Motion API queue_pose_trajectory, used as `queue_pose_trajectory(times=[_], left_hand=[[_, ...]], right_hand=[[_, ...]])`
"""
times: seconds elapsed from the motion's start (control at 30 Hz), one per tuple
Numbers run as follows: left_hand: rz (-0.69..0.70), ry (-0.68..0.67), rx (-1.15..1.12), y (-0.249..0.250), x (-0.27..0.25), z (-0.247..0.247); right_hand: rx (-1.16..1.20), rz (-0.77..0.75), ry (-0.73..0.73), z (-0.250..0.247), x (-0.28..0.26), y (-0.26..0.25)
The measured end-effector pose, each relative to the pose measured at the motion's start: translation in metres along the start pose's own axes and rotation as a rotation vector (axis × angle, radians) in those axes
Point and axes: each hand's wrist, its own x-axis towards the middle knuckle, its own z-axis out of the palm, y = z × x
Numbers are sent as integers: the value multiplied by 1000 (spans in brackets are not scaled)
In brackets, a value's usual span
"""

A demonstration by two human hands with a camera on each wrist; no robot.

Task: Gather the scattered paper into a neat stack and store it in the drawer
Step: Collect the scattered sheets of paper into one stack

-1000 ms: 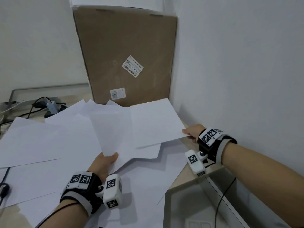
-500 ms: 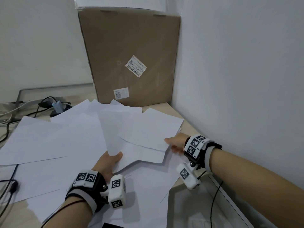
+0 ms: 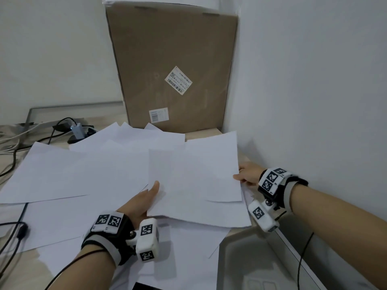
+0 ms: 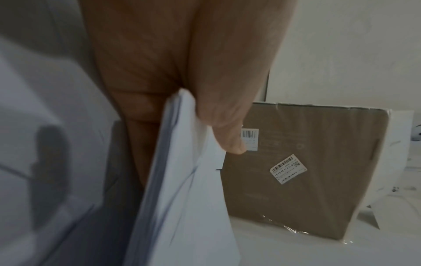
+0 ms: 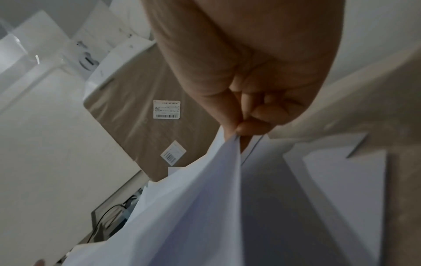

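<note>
Many white sheets (image 3: 62,174) lie fanned out and overlapping on the wooden table. My left hand (image 3: 154,189) grips the near-left corner of a small bunch of sheets (image 3: 194,181), thumb on top and fingers hidden beneath. In the left wrist view the thumb (image 4: 227,136) presses on the sheaf (image 4: 182,198). My right hand (image 3: 240,176) pinches the right edge of the same bunch; the right wrist view shows its fingertips (image 5: 248,126) closed on the paper edge (image 5: 227,153). The grey drawer (image 3: 240,258) stands open at the bottom right, below the table edge.
A tall cardboard box (image 3: 171,65) leans in the back corner against the wall. Black cables and an adapter (image 3: 75,130) lie at the back left. The right wall runs close beside my right arm. More cable (image 3: 18,231) crosses the left edge.
My right hand carried a sheet leftward over the ones in my left hand, then slid back along it to the right edge. The left thumb now lies on top of that sheet.
</note>
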Motion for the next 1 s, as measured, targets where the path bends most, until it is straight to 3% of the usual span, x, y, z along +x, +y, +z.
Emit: queue_pose_trajectory(times=[0.2,0.37,0.5,0.57,0.67,0.77,1.0], left_hand=[[-20,-144,-164,2,0,4],[-10,-169,-136,3,0,3],[6,-100,-140,2,1,3],[24,-82,-187,0,2,3],[92,-69,-188,4,0,5],[220,-87,-139,21,-4,5],[487,69,-145,99,-15,7]], right_hand=[[-9,-60,-77,22,-5,-17],[-81,-72,-41,46,3,-27],[-38,-41,-15,42,7,-20],[91,-14,-16,37,5,-15],[542,-9,-207,23,-8,-21],[740,-140,-300,4,-17,-35],[953,-425,-56,-26,-36,-87]])
